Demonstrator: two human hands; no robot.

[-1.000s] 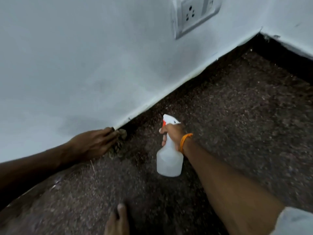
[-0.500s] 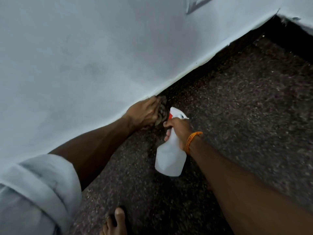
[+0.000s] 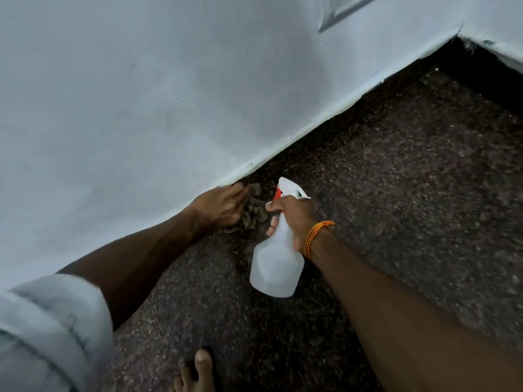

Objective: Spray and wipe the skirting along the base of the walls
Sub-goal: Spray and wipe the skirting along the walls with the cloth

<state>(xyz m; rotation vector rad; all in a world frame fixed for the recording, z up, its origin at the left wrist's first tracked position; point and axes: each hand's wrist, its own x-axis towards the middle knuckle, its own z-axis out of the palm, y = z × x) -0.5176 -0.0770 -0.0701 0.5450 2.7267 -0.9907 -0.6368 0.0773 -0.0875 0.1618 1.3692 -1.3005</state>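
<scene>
Your left hand (image 3: 223,206) presses a crumpled cloth (image 3: 253,212) against the dark skirting (image 3: 311,137) at the wall's (image 3: 141,108) base. Your right hand (image 3: 294,215) is wrapped around the spray bottle's (image 3: 276,267) neck, just beside the cloth. Bare speckled floor (image 3: 410,193) lies open to the right, up to the corner.

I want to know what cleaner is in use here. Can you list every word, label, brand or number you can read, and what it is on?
None can be read.
spray bottle: plain translucent white body, no label on the side that shows.
wall plate: only its lower edge is in view, no marking visible.
cloth, wall and floor: no writing.
</scene>
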